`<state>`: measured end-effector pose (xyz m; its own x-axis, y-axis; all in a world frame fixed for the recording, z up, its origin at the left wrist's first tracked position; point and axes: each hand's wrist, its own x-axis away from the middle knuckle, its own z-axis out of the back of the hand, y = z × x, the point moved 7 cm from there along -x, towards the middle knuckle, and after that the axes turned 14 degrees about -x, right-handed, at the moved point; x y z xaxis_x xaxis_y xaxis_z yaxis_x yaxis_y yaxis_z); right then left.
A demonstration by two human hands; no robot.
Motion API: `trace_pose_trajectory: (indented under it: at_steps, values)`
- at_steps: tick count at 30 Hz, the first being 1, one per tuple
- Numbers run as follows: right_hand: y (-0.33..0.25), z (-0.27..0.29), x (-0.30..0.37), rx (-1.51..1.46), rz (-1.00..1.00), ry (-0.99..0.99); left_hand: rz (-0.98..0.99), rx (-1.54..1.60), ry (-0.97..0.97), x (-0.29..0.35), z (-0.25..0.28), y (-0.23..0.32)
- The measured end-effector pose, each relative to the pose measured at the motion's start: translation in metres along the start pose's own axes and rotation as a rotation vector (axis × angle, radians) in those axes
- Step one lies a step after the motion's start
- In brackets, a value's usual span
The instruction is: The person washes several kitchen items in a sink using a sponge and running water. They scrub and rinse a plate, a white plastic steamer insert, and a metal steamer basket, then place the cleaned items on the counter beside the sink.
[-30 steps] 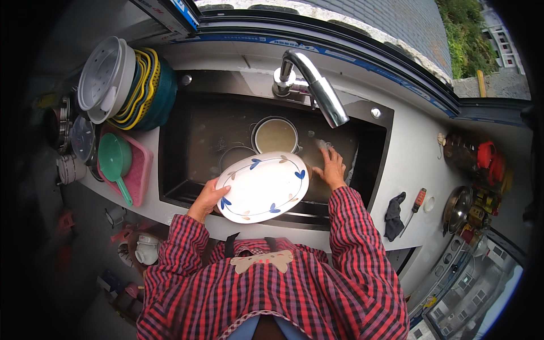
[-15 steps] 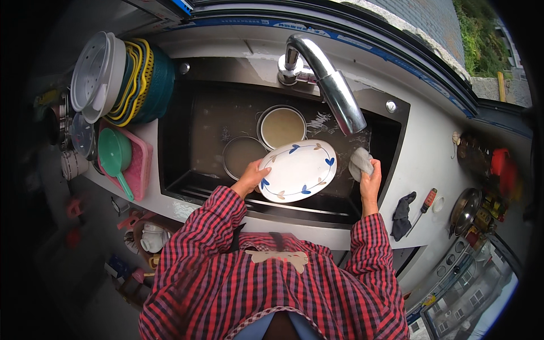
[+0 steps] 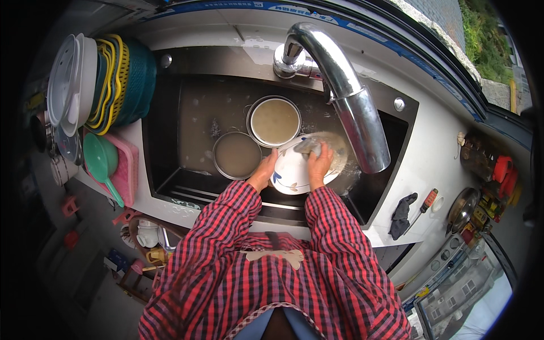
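Note:
A white oval plate [image 3: 289, 173] with blue and tan leaf marks is tilted over the sink, its right part dipping into murky water. My left hand [image 3: 264, 171] grips its left rim, thumb on top. In my right hand [image 3: 321, 164] is a grey cloth [image 3: 307, 147], pressed against the plate's upper face. Behind the plate, a round metal pot [image 3: 275, 121] holds cloudy liquid. A second round pan [image 3: 237, 156] lies lower in the water, left of the plate.
The dark sink [image 3: 160, 130] has a chrome faucet [image 3: 362, 124] arching over its right side. Stacked colanders and basins [image 3: 116, 85] stand to the left, by a green ladle [image 3: 101, 157] and pink basket [image 3: 131, 164]. A dark cloth [image 3: 402, 215] and screwdriver [image 3: 425, 208] lie on the right counter.
My right hand has moved left with the cloth, from beside the plate onto it. The plate has lowered and its right part has gone into the water.

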<state>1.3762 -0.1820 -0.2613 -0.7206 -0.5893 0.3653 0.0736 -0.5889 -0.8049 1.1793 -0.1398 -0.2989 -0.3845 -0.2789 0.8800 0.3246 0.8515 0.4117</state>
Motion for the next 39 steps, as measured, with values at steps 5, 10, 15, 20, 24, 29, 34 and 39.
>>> trace_pose_trajectory:
  at_steps: [5, 10, 15, 20, 24, 29, 34, 39]
  values:
    - [-0.043, -0.057, 0.054, 0.036, 0.237, -0.289, 0.054, -0.024, 0.101, -0.004, 0.007, 0.005]
    - [-0.027, -0.025, 0.058, 0.231, 0.412, -0.845, -0.084, -0.182, 0.114, -0.01, 0.015, 0.013]
    - [0.028, 0.05, -0.034, 0.544, 0.113, -0.616, -0.097, -0.353, 0.109, -0.02, 0.025, 0.008]
    - [0.01, 0.026, -0.088, 0.638, 0.329, -0.037, -0.09, -0.243, 0.127, -0.018, 0.013, 0.002]
    - [0.008, -0.027, -0.063, 0.123, 0.098, 0.132, 0.014, -0.14, 0.135, -0.019, 0.004, -0.003]
    - [-0.035, -0.055, 0.035, 0.063, 0.31, -0.425, -0.021, 0.015, 0.067, -0.03, 0.0, 0.0]
    - [-0.028, -0.016, 0.035, 0.066, 0.384, -0.88, -0.1, -0.116, 0.02, -0.024, 0.001, -0.004]
    - [0.013, 0.044, -0.057, 0.351, 0.141, -0.671, -0.142, -0.325, 0.058, -0.015, 0.014, 0.012]
